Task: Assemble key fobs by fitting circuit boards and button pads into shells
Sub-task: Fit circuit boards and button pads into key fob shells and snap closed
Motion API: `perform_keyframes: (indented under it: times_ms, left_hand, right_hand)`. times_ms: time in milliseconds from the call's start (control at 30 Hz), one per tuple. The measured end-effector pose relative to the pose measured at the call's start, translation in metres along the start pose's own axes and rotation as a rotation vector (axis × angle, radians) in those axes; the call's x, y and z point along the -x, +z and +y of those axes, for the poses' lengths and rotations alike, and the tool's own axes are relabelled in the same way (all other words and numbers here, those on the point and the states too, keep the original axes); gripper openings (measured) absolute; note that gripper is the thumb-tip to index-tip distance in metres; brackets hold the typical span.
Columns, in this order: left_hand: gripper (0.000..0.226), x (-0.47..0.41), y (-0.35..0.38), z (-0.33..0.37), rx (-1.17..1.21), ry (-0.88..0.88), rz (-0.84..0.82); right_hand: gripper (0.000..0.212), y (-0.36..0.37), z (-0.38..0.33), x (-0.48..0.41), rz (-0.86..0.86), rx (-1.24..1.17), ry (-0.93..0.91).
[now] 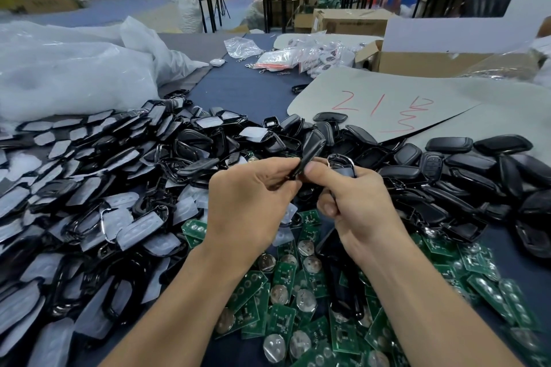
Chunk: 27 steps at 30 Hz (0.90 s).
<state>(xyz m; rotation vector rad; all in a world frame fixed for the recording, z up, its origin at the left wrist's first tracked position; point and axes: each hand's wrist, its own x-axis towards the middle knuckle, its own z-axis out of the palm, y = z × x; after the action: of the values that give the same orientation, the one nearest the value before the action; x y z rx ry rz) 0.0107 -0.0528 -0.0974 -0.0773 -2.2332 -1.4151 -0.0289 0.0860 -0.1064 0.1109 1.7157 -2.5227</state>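
Head view: red "21" on grey sheet [384, 98] at one o'clock; left hand [253, 202] pinches one black shell [310, 152], right hand [357, 208] grips a second shell [343, 165]

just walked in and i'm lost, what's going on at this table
A person is putting key fobs together by hand. The left hand pinches a slim black plastic shell half, while the right hand grips a black shell with a silver rim. The two pieces are held close together above the dark blue table, not visibly joined. Below lie green circuit boards, to the left a heap of black shells with pale grey button pads, and to the right closed black fobs.
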Motion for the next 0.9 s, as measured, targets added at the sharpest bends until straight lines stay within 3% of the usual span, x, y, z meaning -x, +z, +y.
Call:
perform_keyframes:
  times_ms: [167,233,333,400,533,633,733,900]
  left_hand:
    - [0.058,0.0,0.001,0.003,0.003,-0.016,0.001]
    - [0.051,-0.001,0.002,0.002,0.032,-0.043,-0.011]
    - [0.043,-0.002,0.003,0.0,0.075,-0.081,-0.006]
    - [0.039,-0.004,0.004,-0.001,0.098,-0.105,0.01]
    - [0.04,-0.007,0.008,-0.002,0.225,-0.235,0.072]
    - [0.043,-0.012,0.006,-0.004,0.268,-0.311,0.113]
    - [0.033,-0.014,0.004,-0.007,0.288,-0.37,0.121]
    - [0.025,-0.014,0.003,-0.006,0.371,-0.455,0.098]
  right_hand:
    - [0.015,0.001,0.0,-0.001,0.035,0.031,-0.023]
    - [0.018,0.0,0.0,-0.002,0.045,0.039,-0.022]
    - [0.049,0.0,-0.001,-0.003,0.053,0.018,-0.001]
    - [0.058,0.001,-0.002,-0.002,0.058,0.009,0.003]
    - [0.046,0.001,-0.003,-0.003,0.068,-0.014,0.02]
    - [0.015,0.001,-0.003,-0.003,0.079,0.003,0.029]
    - [0.026,-0.005,-0.002,-0.006,0.125,-0.008,0.005]
    - [0.013,-0.006,-0.006,-0.005,0.099,-0.012,-0.035]
